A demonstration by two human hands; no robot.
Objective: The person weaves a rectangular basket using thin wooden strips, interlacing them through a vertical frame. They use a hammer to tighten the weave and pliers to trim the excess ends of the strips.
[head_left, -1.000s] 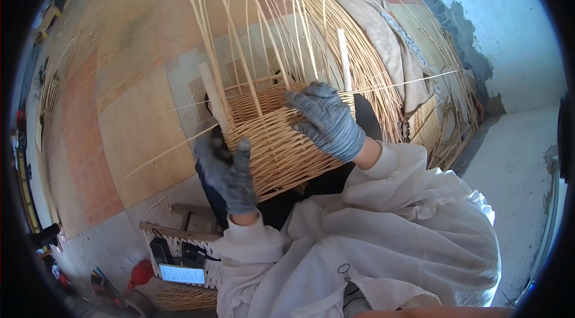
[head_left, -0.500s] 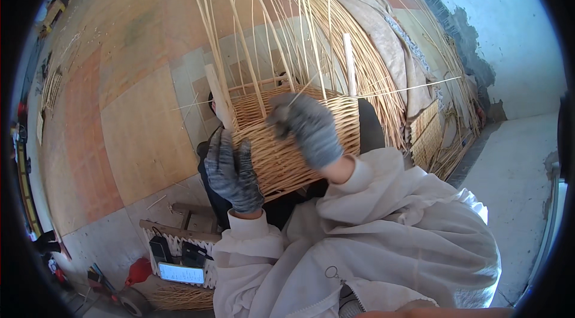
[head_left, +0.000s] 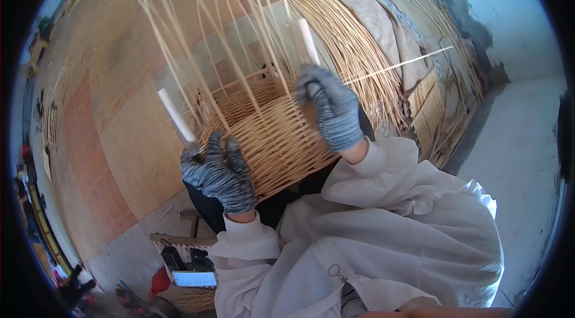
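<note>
A half-woven wicker basket (head_left: pixel 281 144) with tall upright rods and pale wooden corner posts sits over my dark-clad legs. My left hand (head_left: pixel 218 171), in a grey knitted glove, grips the basket's left corner beside a post (head_left: pixel 175 113). My gloved right hand (head_left: pixel 329 108) is closed at the upper right corner, just below the other post (head_left: pixel 307 39); what is between its slightly blurred fingers is hidden. A long loose rod (head_left: pixel 407 61) sticks out to the right from that corner.
Long cane bundles (head_left: pixel 359 54) lie behind, beside grey cloth (head_left: pixel 395 30) along a rough wall (head_left: pixel 509 12). A low stool (head_left: pixel 179 238) at lower left carries a phone (head_left: pixel 194 278) and black devices (head_left: pixel 173 258). A red object (head_left: pixel 159 282) is near it.
The basket has shifted left and turned, its posts and rods now leaning left. My right hand has moved from the middle of the rim up to the right corner. My left hand stays on the left corner.
</note>
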